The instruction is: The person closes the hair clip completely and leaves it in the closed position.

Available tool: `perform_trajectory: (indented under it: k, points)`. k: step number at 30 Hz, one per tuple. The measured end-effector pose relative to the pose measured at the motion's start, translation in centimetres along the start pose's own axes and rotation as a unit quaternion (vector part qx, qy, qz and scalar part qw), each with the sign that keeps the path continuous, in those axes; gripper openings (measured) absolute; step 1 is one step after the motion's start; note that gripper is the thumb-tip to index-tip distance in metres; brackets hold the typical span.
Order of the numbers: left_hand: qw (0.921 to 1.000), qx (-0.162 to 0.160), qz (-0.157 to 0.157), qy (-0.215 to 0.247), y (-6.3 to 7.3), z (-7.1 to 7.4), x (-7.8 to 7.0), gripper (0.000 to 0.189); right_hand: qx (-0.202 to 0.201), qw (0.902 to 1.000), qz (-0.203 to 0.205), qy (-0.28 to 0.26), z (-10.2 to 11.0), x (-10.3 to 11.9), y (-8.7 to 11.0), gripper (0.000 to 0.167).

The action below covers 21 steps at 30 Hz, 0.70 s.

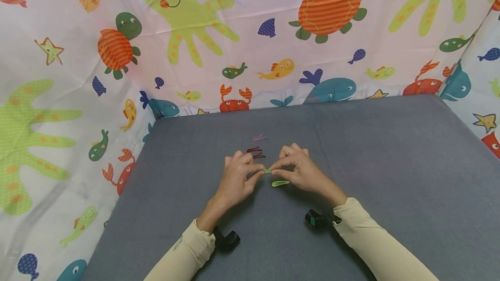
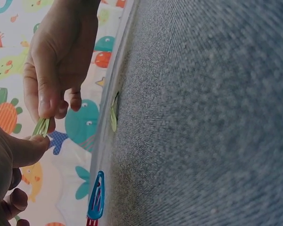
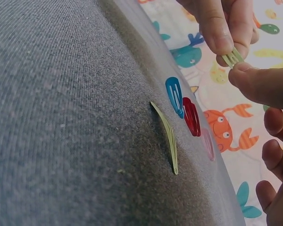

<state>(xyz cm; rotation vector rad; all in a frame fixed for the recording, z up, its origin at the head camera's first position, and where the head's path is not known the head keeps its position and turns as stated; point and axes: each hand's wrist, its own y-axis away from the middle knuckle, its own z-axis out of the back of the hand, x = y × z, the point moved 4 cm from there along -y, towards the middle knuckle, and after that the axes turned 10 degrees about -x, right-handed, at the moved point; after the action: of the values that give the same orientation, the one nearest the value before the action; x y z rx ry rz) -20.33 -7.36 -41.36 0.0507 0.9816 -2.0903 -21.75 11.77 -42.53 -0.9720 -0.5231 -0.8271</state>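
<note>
Both hands meet over the grey table, pinching a light green snap hair clip (image 1: 267, 171) between them. My left hand (image 1: 237, 177) holds one end between thumb and forefinger. The other end is in the thumb and fingertips of my right hand (image 1: 298, 168). In the right wrist view the fingertips cover both ends of this clip (image 3: 233, 58), leaving only its slotted middle showing. A second green hair clip (image 1: 280, 183) lies on the table just below the right hand, and appears bent along its length in the right wrist view (image 3: 167, 134).
Beyond the hands lie red hair clips (image 1: 258, 156) and a pink hair clip (image 1: 259, 137). A blue hair clip (image 3: 173, 92) sits beside a red one in the right wrist view. A cloth printed with sea animals (image 1: 242, 34) stands along the table's back and sides.
</note>
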Motion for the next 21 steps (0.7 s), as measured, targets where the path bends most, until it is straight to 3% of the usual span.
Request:
perform_trajectory:
  k: [21]
  points:
    - [0.9999, 0.015, -0.002, -0.001, 0.18, -0.27, 0.36, 0.013, 0.028, 0.9993, -0.008, -0.021, -0.26, -0.21, 0.13, 0.013]
